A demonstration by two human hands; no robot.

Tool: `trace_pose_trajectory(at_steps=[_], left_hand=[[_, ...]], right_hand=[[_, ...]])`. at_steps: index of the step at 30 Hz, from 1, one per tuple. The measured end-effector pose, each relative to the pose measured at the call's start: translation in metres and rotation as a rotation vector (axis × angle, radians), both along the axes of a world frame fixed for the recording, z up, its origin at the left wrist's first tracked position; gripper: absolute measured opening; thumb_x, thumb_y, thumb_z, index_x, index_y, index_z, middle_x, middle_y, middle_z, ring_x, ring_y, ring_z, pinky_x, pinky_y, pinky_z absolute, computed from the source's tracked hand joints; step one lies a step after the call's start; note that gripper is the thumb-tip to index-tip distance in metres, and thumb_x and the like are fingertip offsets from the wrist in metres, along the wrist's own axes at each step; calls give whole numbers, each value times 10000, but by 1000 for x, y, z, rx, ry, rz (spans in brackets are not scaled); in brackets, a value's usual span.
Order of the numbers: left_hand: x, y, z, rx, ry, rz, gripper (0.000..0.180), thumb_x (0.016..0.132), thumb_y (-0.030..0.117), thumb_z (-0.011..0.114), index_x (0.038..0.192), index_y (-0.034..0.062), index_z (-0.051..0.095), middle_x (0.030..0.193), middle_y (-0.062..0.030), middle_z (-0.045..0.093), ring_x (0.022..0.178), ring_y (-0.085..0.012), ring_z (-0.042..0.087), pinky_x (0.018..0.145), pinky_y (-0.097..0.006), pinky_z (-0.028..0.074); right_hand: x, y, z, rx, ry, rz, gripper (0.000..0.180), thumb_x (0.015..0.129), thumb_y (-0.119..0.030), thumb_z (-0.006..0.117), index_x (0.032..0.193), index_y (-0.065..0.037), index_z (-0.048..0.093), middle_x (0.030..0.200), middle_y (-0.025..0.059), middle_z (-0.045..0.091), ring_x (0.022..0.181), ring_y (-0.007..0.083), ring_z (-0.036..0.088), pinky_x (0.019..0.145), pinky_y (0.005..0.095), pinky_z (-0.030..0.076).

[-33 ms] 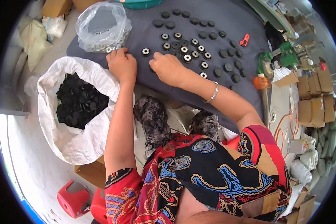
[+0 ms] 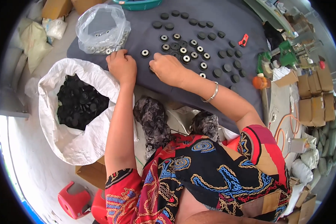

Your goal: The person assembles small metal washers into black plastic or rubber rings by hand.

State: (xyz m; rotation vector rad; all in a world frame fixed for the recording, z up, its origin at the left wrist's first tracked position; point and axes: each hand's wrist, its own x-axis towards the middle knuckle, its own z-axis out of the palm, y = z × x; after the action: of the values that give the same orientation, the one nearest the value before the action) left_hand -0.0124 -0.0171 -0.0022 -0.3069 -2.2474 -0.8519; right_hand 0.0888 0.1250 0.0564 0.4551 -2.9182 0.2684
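Note:
My left hand [image 2: 122, 66] rests at the near edge of the dark-covered table, just below a clear plastic bag [image 2: 100, 28] of small metal bearings. Its fingers curl downward, and whatever they hold is hidden. To the right, my right hand [image 2: 167, 69] is closed in a pinch low over the cloth, with its fingertips tucked under. A dark bit shows by those fingertips, too small to name. Above and between my hands lies a black round cap with a metal bearing in its centre [image 2: 145, 53]. Several similar capped bearings [image 2: 185, 59] sit beyond my right hand.
Plain black caps [image 2: 211, 36] are scattered across the table [image 2: 145, 31], with a red cutter [image 2: 243, 40] at the right. A white sack [image 2: 50, 123] of black caps stands left of my arm. A green clamp-like machine [image 2: 285, 52] and a teal basin [image 2: 140, 5] flank the table.
The picture has shifted very slightly. Both hands keep their places and poses, and no part on the table has visibly moved.

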Motion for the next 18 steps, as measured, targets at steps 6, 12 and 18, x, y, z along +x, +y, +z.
trace_pose_trajectory(at_steps=[6, 12, 18], left_hand=[[-2, 0, 2, -3, -5, -6, 150, 706, 56, 583, 800, 83, 696, 842, -85, 645, 875, -306, 555, 759, -412, 470], [-7, 4, 3, 5, 6, -15, 143, 713, 51, 578, 797, 66, 692, 848, -96, 644, 876, -312, 552, 769, -414, 466], [2, 1, 16, -5, 10, -65, 147, 717, 45, 578, 826, 45, 676, 860, -151, 628, 907, -353, 535, 808, -438, 445]], right_hand=[[3, 65, 36, -69, 161, -227, 184, 806, -140, 609, 959, -46, 649, 871, 136, 599, 827, 326, 608, 740, 425, 497], [-26, 125, 51, -263, 42, -415, 209, 791, -123, 593, 964, -44, 682, 883, 169, 680, 880, 327, 646, 789, 430, 507], [-56, 120, 33, 18, 113, -293, 237, 739, -235, 649, 845, -23, 668, 853, 200, 661, 831, 371, 637, 722, 471, 514]])
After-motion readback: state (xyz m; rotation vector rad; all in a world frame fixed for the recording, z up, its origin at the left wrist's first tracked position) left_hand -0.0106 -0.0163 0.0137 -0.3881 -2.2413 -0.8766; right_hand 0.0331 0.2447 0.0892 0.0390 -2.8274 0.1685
